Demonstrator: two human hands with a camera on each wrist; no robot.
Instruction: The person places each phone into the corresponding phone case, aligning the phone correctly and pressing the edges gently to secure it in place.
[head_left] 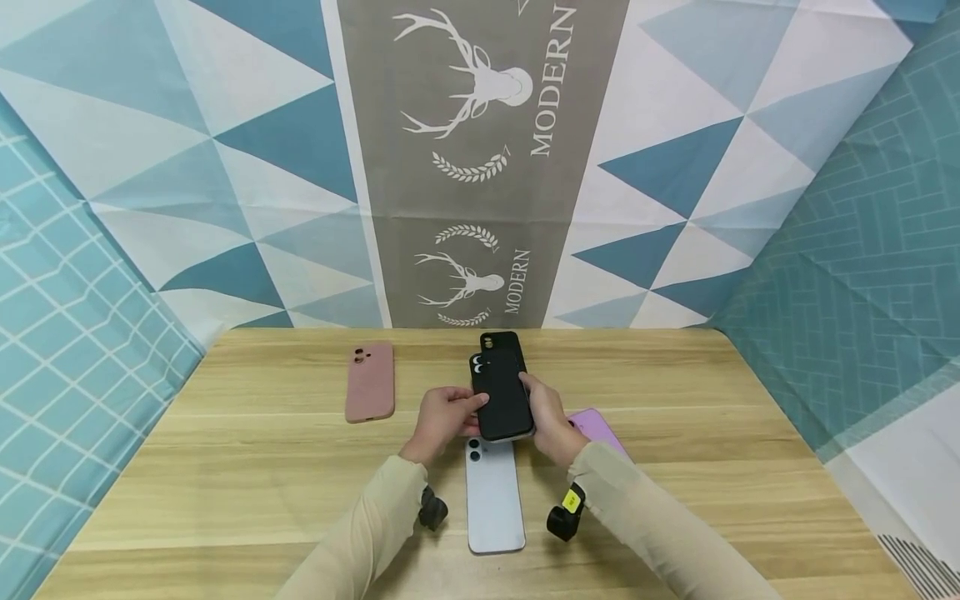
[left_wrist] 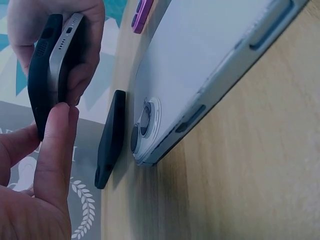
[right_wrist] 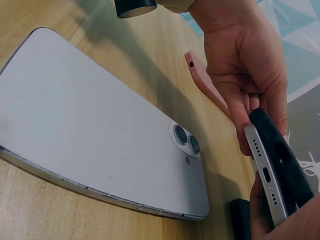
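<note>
Head view: left hand (head_left: 444, 419) and right hand (head_left: 552, 419) each hold, grip curled closed, a black case (head_left: 504, 400) and partly seated phone (right_wrist: 261, 161) above the worktop (head_left: 262, 467).

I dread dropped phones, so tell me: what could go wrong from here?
The held phone has its port end outside the black case, so uneven pressure might make it slip from the hands. If dropped, it could strike the white phone lying close by and perhaps scratch it.
</note>
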